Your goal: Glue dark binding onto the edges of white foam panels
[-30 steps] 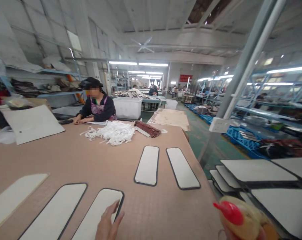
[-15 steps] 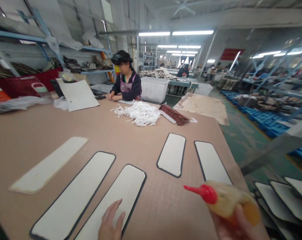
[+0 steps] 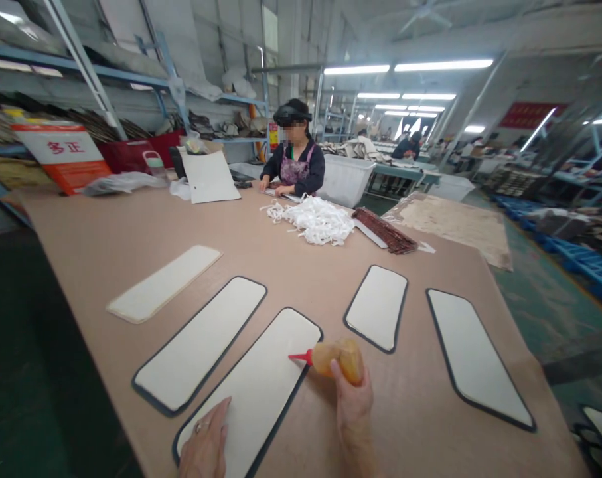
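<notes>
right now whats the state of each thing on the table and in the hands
glue bottle: tipped sideways in right hand, red nozzle over the panel
near panel: flat, dark-edged, left hand flat on it
other dark-edged panels: flat, untouched
plain panel: flat, no dark edge
white strips: loose heap

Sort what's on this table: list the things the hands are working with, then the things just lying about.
In hand:
- glue bottle with red nozzle, held by the right hand
- white panel with dark edging, pressed flat by the left hand

Lying about:
- heap of white strips
- dark brown stack
- plain panel without edging
- three other edged panels, untouched
</notes>
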`<state>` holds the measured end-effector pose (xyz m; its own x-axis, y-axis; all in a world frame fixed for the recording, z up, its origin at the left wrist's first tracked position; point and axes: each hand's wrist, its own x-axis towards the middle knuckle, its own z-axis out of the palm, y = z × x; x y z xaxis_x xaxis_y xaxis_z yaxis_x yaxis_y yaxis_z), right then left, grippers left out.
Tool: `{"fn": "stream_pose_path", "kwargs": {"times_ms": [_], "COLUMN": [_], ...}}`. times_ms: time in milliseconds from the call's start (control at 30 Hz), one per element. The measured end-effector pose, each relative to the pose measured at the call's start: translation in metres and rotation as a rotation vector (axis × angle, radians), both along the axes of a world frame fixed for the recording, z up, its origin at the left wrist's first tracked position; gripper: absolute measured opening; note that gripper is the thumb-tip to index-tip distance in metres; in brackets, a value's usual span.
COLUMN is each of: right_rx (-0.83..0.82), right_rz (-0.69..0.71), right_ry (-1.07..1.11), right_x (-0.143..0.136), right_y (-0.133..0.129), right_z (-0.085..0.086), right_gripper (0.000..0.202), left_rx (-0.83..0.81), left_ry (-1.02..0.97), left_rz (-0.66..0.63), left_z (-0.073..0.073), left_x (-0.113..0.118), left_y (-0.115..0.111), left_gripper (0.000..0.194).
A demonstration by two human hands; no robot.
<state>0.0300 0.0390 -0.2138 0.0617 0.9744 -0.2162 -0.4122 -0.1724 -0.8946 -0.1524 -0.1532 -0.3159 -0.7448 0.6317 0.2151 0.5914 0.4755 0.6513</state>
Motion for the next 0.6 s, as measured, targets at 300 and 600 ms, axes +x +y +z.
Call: {"fn": "stream_pose_path", "kwargs": {"times_ms": [300, 600], "right_rx": [-0.166, -0.288], "right_rz": [0.141, 0.100], "right_ry": [0.343, 0.658], "right_x": [0.037, 0.022], "right_y": [-0.083, -0.089], "right_z": [0.029, 0.066], "right_gripper": [0.054, 0.036], "left_rx": [-0.021, 0.230], "left_ry": [-0.090, -0.287], "left_rz": [-0.101, -0.216], "left_z": [0.050, 0.132], "left_x": [-0.010, 0.009], "left_y": [0.011, 0.017], "left_gripper": [0.033, 0.055]}}
